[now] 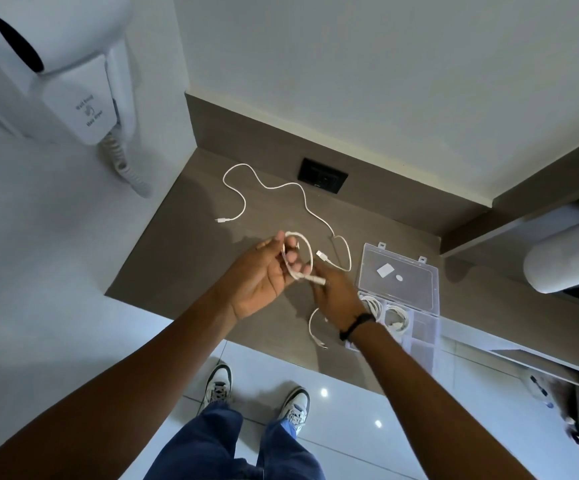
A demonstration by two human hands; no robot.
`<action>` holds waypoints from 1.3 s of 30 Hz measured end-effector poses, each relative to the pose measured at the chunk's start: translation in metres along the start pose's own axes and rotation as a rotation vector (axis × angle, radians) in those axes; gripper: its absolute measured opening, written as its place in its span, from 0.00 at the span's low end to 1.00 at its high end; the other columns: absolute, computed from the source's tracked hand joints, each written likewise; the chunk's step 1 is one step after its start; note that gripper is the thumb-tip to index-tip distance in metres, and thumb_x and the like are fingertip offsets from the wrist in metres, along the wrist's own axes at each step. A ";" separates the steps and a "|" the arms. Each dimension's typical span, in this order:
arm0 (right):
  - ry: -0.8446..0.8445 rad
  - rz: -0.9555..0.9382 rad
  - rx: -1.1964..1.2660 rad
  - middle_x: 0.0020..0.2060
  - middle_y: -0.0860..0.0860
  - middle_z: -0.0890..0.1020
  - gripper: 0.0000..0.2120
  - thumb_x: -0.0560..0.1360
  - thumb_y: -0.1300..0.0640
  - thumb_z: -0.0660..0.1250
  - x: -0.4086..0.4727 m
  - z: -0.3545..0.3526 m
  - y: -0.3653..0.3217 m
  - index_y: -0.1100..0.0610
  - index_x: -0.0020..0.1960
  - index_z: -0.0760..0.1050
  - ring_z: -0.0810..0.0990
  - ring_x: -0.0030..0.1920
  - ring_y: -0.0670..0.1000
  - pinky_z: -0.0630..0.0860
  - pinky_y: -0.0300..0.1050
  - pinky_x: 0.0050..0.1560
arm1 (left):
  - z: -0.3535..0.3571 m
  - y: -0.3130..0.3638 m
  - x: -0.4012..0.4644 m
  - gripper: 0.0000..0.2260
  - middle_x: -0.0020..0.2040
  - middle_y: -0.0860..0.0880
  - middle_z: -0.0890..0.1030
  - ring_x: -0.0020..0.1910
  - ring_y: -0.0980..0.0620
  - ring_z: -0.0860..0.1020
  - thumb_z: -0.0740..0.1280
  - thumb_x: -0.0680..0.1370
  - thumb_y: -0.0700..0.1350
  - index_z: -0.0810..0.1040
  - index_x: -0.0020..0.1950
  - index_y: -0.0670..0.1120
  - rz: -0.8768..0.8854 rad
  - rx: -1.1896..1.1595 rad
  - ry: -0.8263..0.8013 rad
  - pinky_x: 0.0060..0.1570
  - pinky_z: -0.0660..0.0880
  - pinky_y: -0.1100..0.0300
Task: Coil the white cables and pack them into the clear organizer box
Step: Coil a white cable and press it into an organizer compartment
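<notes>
**Cable Coil Held at Frame Centre**

The left hand [264,278], fingers partly curled, holds a coiled white cable [298,252]. The right hand [338,299] pinches its connector end. A loose cable [274,187] lies upper centre. The clear organizer box [400,282], centre right, holds 2 coils [385,311].

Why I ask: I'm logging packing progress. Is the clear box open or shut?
Open. The clear organizer box has its lid laid back flat on the counter, and coiled cables show in its compartments.
</notes>
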State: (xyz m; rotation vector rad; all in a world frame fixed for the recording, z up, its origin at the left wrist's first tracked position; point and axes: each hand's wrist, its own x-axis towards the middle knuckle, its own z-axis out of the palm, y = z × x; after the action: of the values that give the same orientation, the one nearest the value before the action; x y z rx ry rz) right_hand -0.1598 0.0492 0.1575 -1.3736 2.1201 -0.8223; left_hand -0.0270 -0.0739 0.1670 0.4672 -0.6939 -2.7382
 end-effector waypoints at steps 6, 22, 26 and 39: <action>-0.218 -0.123 -0.273 0.42 0.57 0.84 0.10 0.79 0.53 0.58 -0.025 0.009 -0.023 0.52 0.58 0.73 0.82 0.43 0.62 0.78 0.53 0.40 | -0.014 0.003 0.016 0.14 0.49 0.47 0.89 0.54 0.50 0.86 0.57 0.87 0.46 0.82 0.55 0.44 0.118 0.533 0.220 0.65 0.78 0.54; -0.117 0.006 -0.279 0.45 0.61 0.83 0.08 0.80 0.61 0.59 -0.028 -0.013 0.011 0.59 0.56 0.74 0.82 0.45 0.62 0.77 0.52 0.42 | 0.028 -0.013 0.001 0.15 0.41 0.45 0.83 0.46 0.45 0.84 0.55 0.88 0.45 0.77 0.49 0.43 -0.001 -0.026 0.034 0.58 0.82 0.53; -0.296 -0.077 -0.333 0.45 0.63 0.83 0.12 0.82 0.55 0.56 -0.042 0.006 -0.018 0.58 0.63 0.68 0.81 0.43 0.66 0.78 0.55 0.41 | 0.017 -0.018 0.006 0.15 0.45 0.44 0.87 0.48 0.53 0.86 0.55 0.88 0.44 0.79 0.50 0.45 0.171 0.619 0.251 0.51 0.79 0.65; 0.040 -0.280 -0.512 0.48 0.50 0.82 0.09 0.81 0.56 0.63 -0.017 -0.075 -0.020 0.52 0.55 0.82 0.76 0.51 0.56 0.71 0.56 0.53 | 0.018 -0.030 -0.021 0.16 0.30 0.51 0.67 0.30 0.54 0.68 0.68 0.81 0.57 0.79 0.48 0.44 -0.264 0.217 -0.158 0.45 0.78 0.55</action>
State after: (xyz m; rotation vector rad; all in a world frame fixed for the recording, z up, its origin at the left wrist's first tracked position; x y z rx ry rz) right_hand -0.1915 0.0757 0.2254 -1.9605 2.2979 -0.4128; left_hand -0.0199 -0.0339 0.1723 0.4175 -1.0457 -2.9846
